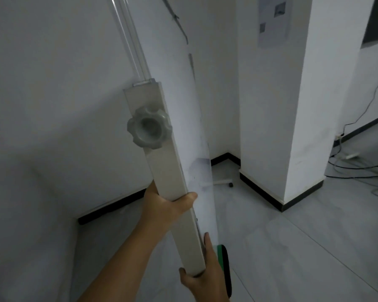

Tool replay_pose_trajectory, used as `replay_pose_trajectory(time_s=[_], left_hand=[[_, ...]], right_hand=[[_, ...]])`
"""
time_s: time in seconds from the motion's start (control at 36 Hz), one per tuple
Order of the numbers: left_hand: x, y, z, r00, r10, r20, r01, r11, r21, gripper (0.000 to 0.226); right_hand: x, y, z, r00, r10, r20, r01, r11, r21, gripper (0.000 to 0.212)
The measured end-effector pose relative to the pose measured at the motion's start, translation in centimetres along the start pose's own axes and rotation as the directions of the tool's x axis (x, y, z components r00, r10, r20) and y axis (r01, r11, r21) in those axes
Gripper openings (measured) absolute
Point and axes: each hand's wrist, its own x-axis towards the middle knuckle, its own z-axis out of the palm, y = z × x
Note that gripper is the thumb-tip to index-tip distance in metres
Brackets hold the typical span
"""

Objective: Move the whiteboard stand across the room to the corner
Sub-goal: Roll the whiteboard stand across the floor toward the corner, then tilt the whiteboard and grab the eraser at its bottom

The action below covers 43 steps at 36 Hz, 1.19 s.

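Indoors, both hands' grip clasps the whiteboard stand (172,182) above grey floor tiles (292,247) near a pillar (292,105).

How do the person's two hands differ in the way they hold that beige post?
The left hand grips the beige rectangular post higher up, below the grey lobed knob, with its thumb across the front edge. The right hand sits lower, cupping the post's bottom end, fingers pointing upward along its side. Both are bare and closed on the same tilted post.

The paper sheet (273,20) stuck high on the white pillar (271,105) is too blurry, so no words or numbers can be read.
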Motion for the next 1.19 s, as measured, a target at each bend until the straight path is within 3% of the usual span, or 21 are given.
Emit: replay_pose_trajectory(time_s=[0.19,0.44,0.64,0.94,1.08,1.19], left_hand=[[4.5,-2.7,-3.1,0.994,0.082,-0.078,-0.081,0.997,0.01,0.021],[5.1,-3.4,-4.7,0.972,0.232,0.046,-0.235,0.967,0.093,0.023],[7.0,-4.5,-8.8,0.95,0.298,0.092,-0.305,0.949,0.076,0.021],[12.6,-8.6,-22.7,0.987,0.096,0.13,-0.084,0.992,-0.09,0.013],[12.2,-12.0,-28.2,0.999,0.022,0.047,-0.019,0.998,-0.064,0.059],[9.8,-17.3,-31.2,0.986,-0.163,0.037,0.161,0.986,0.036,0.055]], right_hand=[[3.6,1.9,4.1,0.987,-0.121,0.108,0.11,0.989,0.099,0.111],[3.7,8.4,5.6,0.974,0.115,0.193,-0.127,0.991,0.051,0.118],[4.4,7.5,10.7,0.973,0.163,0.163,-0.174,0.983,0.053,0.117],[6.9,2.9,26.3,0.992,0.094,0.08,-0.106,0.982,0.158,0.113],[7.7,1.2,32.9,0.996,0.086,0.034,-0.091,0.98,0.175,0.115],[8.2,0.2,36.8,0.997,0.073,0.013,-0.074,0.984,0.165,0.116]])
